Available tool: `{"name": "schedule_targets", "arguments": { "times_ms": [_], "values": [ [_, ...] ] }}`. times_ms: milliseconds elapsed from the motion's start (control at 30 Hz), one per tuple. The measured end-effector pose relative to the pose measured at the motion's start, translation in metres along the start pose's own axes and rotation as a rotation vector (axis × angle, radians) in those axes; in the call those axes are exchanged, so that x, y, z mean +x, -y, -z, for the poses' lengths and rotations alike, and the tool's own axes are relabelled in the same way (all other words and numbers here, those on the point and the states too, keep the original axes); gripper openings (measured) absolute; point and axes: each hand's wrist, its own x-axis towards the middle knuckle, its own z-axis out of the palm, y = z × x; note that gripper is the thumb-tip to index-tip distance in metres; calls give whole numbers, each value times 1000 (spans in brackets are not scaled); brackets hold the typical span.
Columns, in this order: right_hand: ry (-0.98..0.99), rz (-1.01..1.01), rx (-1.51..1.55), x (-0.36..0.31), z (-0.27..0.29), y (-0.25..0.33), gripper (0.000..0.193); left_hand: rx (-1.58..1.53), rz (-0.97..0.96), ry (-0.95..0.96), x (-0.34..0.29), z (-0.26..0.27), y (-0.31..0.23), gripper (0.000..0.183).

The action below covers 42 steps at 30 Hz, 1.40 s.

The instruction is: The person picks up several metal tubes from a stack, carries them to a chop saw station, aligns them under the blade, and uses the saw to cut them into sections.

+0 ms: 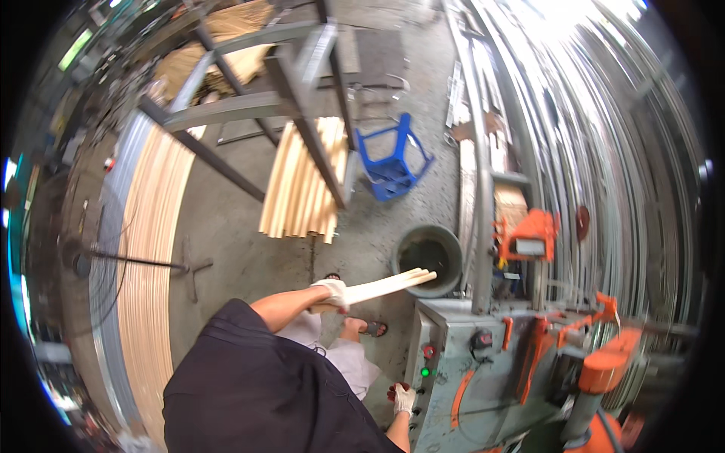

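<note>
Seen from my head camera in a metal workshop: I wear a black short-sleeved shirt, loose and creased across the shoulders, over pale grey shorts. A white knitted work glove covers my left hand, and a matching white glove, red at the fingertips, covers my right hand. Dark open sandals are on my feet.

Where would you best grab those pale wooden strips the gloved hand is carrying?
Probably at the near end of the wooden strips, closing around the bundle from above, as the left hand does. They are long, slim and roughly level, their far ends jutting over the round bin.
</note>
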Motion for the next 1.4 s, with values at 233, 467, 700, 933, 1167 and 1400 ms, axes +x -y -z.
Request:
{"name": "schedule_targets", "arguments": {
  "times_ms": [233,467,700,933,1167,1400],
  "values": [
    [69,-50,-254,27,-80,81,26,-310,265,-344,-262,-27,190,56],
    [134,12,-409,42,-148,139,33,-665,444,-614,-261,-80,266,75],
    [51,-11,-526,-20,-229,220,21,-836,404,-980,-22,83,310,71],
    [349,187,-949,-32,-288,256,58,-663,860,-861,134,135,343,60],
    [387,497,-1222,91,-286,213,40,-803,152,-699,0,68,367,48],
    [407,244,-1465,151,-388,281,33,-1111,711,-717,-171,-130,425,45]
  ]
}}
